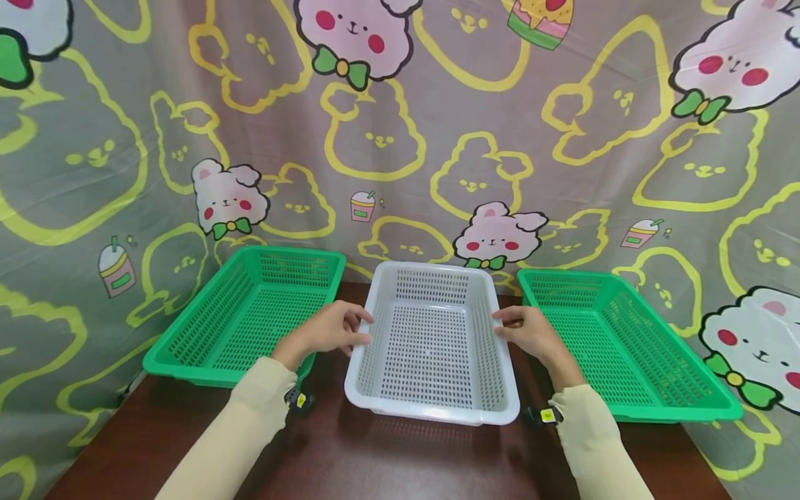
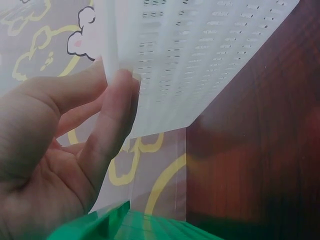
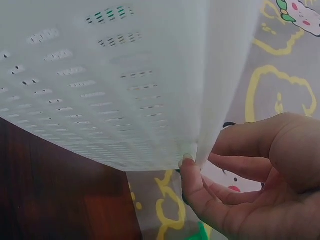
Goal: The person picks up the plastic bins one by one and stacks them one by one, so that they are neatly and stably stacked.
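A white plastic basket [image 1: 431, 354] with slotted walls and floor sits in the middle of the head view, its inside bare. My left hand [image 1: 328, 328] pinches its left rim between thumb and fingers. On the opposite side my right hand [image 1: 528, 333] pinches the right rim the same way. The left wrist view has the fingertips [image 2: 121, 82] on the rim, with the slotted side wall beside them. From the right wrist, the thumb and fingers meet at the rim of the white basket [image 3: 150, 100].
A green slotted basket [image 1: 187, 373] stands to the left and another green basket [image 1: 681, 414] to the right, both close beside my forearms. All are over a dark reddish-brown table [image 1: 400, 462]. Behind hangs a grey curtain [image 1: 400, 236] with cartoon rabbits.
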`<control>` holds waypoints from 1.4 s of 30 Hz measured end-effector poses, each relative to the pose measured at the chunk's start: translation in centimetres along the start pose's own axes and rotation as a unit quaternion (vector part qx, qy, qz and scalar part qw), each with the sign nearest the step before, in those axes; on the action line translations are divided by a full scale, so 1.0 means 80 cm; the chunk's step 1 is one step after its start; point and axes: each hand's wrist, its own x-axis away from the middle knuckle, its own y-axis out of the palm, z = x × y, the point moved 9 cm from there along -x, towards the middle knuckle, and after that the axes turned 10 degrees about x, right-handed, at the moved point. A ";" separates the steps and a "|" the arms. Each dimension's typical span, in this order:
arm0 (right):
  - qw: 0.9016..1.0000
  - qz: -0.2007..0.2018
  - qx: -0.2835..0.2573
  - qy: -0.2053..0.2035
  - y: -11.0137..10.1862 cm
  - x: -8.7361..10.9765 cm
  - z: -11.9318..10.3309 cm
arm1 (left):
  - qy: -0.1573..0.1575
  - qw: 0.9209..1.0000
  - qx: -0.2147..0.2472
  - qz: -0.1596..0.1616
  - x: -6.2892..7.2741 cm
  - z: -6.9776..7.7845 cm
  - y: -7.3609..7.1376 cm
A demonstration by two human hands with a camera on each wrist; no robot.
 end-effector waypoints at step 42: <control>1.000 -0.014 -0.011 -0.005 0.005 0.007 0.013 | 0.008 1.000 0.012 0.007 0.011 0.001 0.007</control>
